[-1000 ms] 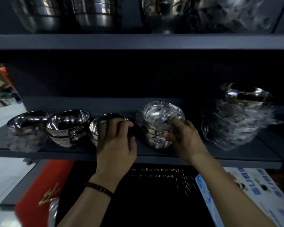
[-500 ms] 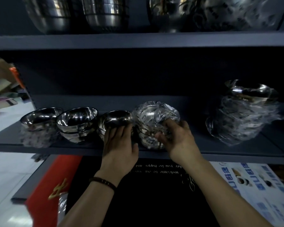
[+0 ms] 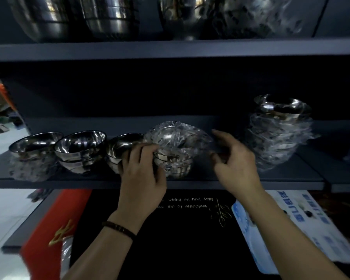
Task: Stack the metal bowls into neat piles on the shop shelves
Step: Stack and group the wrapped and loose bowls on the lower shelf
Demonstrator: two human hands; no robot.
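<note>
On the dark middle shelf [image 3: 271, 183] stand three low piles of bare metal bowls: a left pile [image 3: 33, 142], a second pile [image 3: 80, 146] and a third pile [image 3: 119, 146]. Right of them sits a plastic-wrapped bowl pile [image 3: 178, 142]. My left hand [image 3: 141, 172] curls its fingers onto the left rim of the wrapped pile, where that pile meets the third one. My right hand [image 3: 234, 162] hovers just right of the wrapped pile with its fingers loosely bent and nothing in them. A taller wrapped bowl stack [image 3: 277, 136] stands further right.
Large steel bowls [image 3: 109, 17] line the upper shelf. Below the middle shelf lie a black welcome mat [image 3: 190, 239], a red mat [image 3: 49, 229] and a blue-and-white printed pack [image 3: 301, 225]. White floor shows at the left.
My right hand let go of the wrapped pile and drew off to the right. My left hand slid right from the third pile's front onto the wrapped pile's left rim.
</note>
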